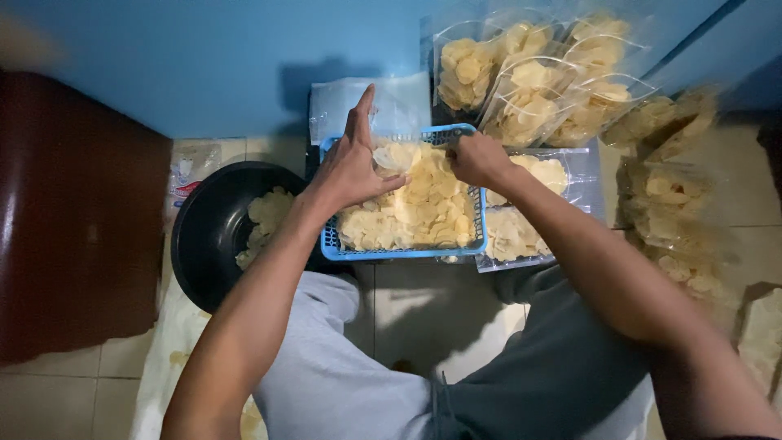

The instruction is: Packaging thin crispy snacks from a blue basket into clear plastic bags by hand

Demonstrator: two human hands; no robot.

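Observation:
A blue plastic basket [328,241] full of pale yellow chips [419,208] sits on the floor between my knees. My left hand [352,163] hovers over its far left corner, fingers stretched up and thumb pinching a clear plastic bag [393,155] that has a few chips in it. My right hand [479,160] is curled into a fist over the basket's far right rim, knuckles up, closed on chips right beside the bag's mouth. What lies inside the fist is hidden.
A black pan [204,232] with some chips stands left of the basket. Several filled clear bags [529,90] lean against the blue wall, with more bags [676,204] on the right and flat bags [521,232] beside the basket. Empty bags [334,102] lie behind, and a dark wooden panel [73,212] is on the left.

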